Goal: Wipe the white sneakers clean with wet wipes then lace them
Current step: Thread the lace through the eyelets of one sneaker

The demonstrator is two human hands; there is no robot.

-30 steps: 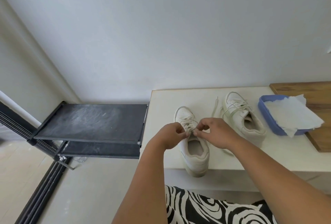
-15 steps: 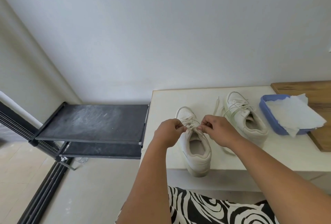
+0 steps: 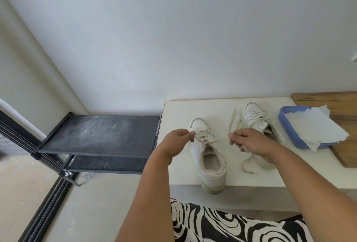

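A pale wall [image 3: 193, 38] fills most of what there is to see, and against it stands a low white table [image 3: 177, 164]. To the left of the table sits a black two-tier shoe rack [image 3: 100, 133], its top shelf dusty and scuffed, its edge close beside the table's side. At the far right corner of the table lies a wooden board [image 3: 340, 106], and a blue plastic tray [image 3: 293, 137] rests partly on it, with white wipes [image 3: 316, 127] spilling over the tray's rim.

Two white sneakers are on the table. The near sneaker [image 3: 208, 158] points toward the wall, its heel hanging just over the front edge. The far sneaker [image 3: 257, 123] sits to the right of it, near the tray, and the person's right forearm covers its heel end. A loose lace end [image 3: 232, 120] lies on the table between the two shoes, and another loop [image 3: 249, 164] trails out below the right wrist.

The left hand [image 3: 175, 141] is curled, thumb and forefinger pinching a lace end at the near sneaker's left side. The right hand [image 3: 251, 141] likewise pinches the other lace end, drawn out taut to the right, well apart from the left hand. A black-and-white swirl-patterned garment [image 3: 222, 224] shows at the bottom.
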